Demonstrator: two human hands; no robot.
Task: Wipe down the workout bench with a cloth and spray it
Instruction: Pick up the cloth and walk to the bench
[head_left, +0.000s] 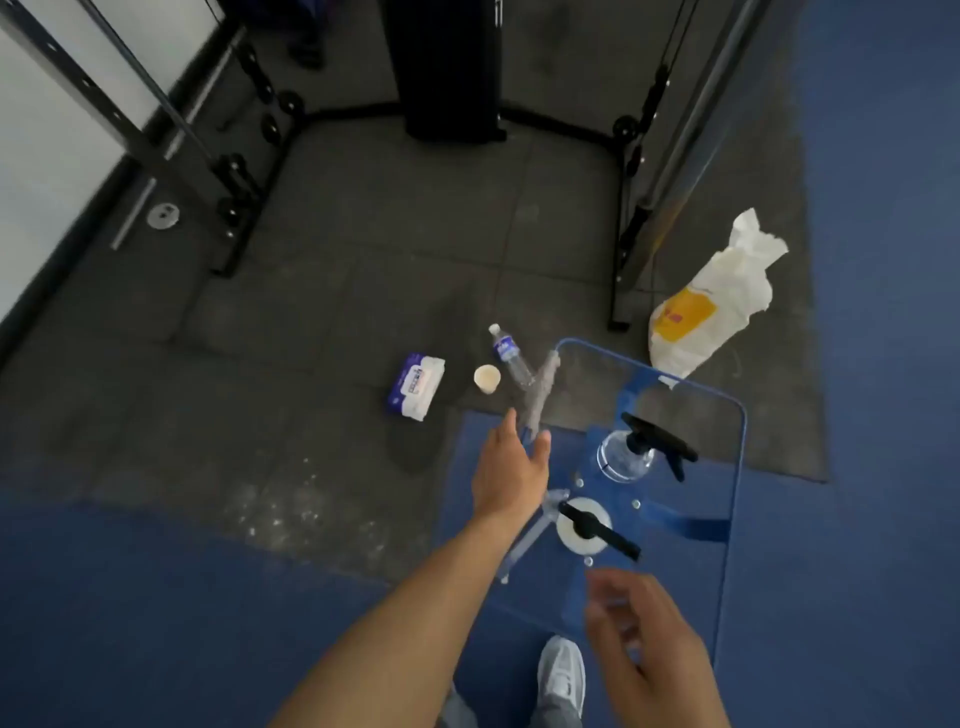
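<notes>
Cloth (541, 387): grey, limp, blurred, seen at 12 o'clock of left hand (511, 467).
Left grip: fingers straight; whether cloth is pinched cannot be told.
Right hand (644, 639): loosely spread, nothing held.

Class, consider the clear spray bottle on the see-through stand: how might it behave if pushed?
The clear spray bottle probably slides easily, since the stand looks smooth. Its black trigger head juts sideways, so a high push might tip it.
</notes>
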